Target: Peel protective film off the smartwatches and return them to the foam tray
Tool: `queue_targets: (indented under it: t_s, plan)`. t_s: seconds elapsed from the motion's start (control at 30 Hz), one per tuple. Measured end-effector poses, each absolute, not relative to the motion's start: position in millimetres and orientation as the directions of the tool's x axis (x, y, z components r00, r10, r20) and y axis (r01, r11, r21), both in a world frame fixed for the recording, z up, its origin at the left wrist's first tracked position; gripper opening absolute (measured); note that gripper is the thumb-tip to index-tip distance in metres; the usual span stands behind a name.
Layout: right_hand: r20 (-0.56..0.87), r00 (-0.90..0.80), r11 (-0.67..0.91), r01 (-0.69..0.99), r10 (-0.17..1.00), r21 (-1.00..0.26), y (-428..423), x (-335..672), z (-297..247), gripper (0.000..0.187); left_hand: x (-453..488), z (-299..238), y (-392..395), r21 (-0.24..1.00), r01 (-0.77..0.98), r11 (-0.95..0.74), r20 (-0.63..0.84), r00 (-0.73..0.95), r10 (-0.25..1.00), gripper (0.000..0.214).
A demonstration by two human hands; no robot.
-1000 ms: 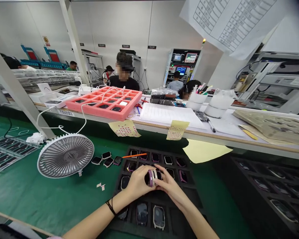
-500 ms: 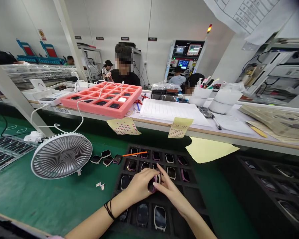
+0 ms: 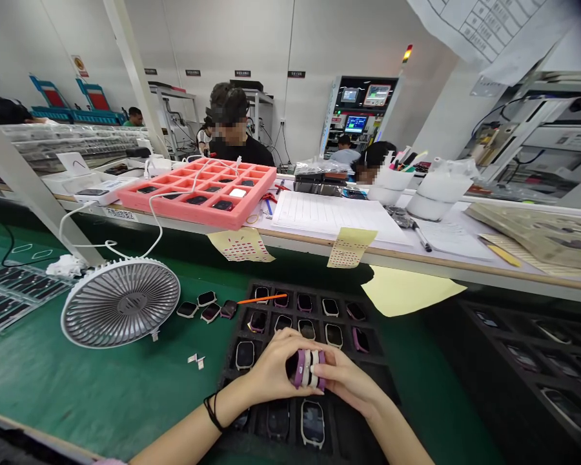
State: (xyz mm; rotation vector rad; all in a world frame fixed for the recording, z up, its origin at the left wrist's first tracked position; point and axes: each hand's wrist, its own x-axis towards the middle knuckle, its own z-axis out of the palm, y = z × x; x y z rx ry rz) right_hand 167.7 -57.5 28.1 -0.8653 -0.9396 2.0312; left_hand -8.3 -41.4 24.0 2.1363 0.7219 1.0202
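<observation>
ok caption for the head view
Left hand and right hand hold purple and white watch cases over a black foam tray

Purple and white watch frames stand stacked on edge, pinched between the left hand and right hand, above the lower half of a black foam tray.

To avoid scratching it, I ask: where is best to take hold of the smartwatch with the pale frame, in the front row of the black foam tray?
Probably pinch the smartwatch by the long sides of its pale frame, coming from above. It appears to lie flat with the screen up in its pocket of the black foam tray, so the top is open, and this grip keeps the hands off the screen.
</observation>
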Motion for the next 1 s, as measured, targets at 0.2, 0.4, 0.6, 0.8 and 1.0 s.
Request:
queue_targets:
  t_s: [0.2, 0.4, 0.6, 0.8, 1.0]
  plan:
    - [-0.307, -0.365, -0.427, -0.314, 0.879, -0.848, -56.3, 162.3, 23.6, 0.042, -9.2, 14.8, -38.5, 0.782, 0.231, -0.579, 0.372, 0.572, 0.731, 0.055]
    - [-0.303, -0.333, -0.409, -0.32, 0.893, -0.854, -55.6, 158.3, 13.6, 0.042, -8.1, 17.2, -37.8, 0.772, 0.217, -0.597, 0.379, 0.597, 0.707, 0.054]
    - [-0.312, -0.338, -0.414, -0.295, 0.888, -0.861, -58.0, 157.9, 12.6, 0.049, -9.9, 18.6, -39.6, 0.779, 0.208, -0.591, 0.36, 0.624, 0.693, 0.051]
    - [-0.272, -0.264, -0.342, -0.273, 0.925, -0.899, -55.4, 157.2, 9.8, 0.041, -12.1, 13.9, -37.3, 0.764, 0.293, -0.574, 0.334, 0.582, 0.742, 0.059]
    - [-0.267, -0.114, -0.29, -0.415, 0.957, -0.862, -48.5, 170.7, 14.2, 0.05, -12.2, 7.4, -27.1, 0.962, 0.206, -0.177, 0.116, 0.28, 0.953, 0.054]
